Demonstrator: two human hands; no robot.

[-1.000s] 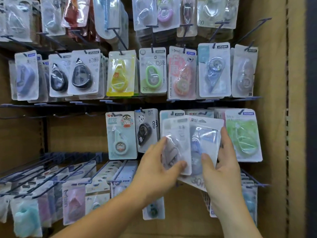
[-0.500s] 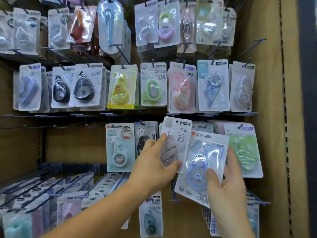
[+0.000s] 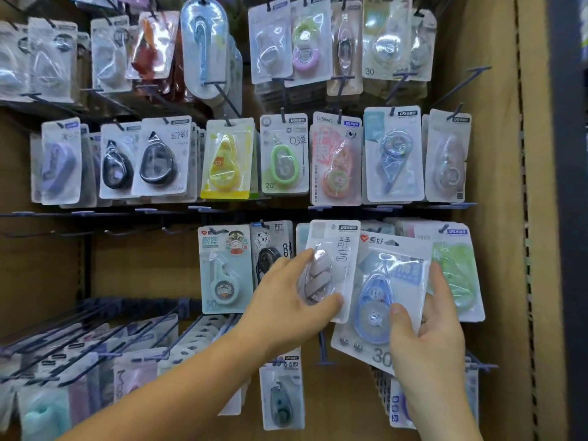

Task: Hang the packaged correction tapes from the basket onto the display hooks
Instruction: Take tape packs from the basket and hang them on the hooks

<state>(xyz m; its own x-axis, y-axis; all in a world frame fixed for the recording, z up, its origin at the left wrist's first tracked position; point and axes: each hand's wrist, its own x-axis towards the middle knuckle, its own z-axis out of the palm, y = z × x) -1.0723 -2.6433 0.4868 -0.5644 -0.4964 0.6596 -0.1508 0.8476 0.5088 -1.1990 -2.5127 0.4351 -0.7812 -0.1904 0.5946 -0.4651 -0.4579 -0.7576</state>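
Near the right edge of the display [image 3: 143, 268], a grey correction tape pack [image 3: 337, 256] is pinched upright between thumb and fingers of the left hand [image 3: 286, 300], seemingly for hooking, while a blue pack [image 3: 391, 281] is pinched, tilted aside, by the right hand [image 3: 426, 342], apparently kept waiting.

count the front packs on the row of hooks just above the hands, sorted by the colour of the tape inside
purple pack: 1
black packs: 2
yellow pack: 1
green pack: 1
orange pack: 1
blue pack: 1
clear pack: 1
total: 8
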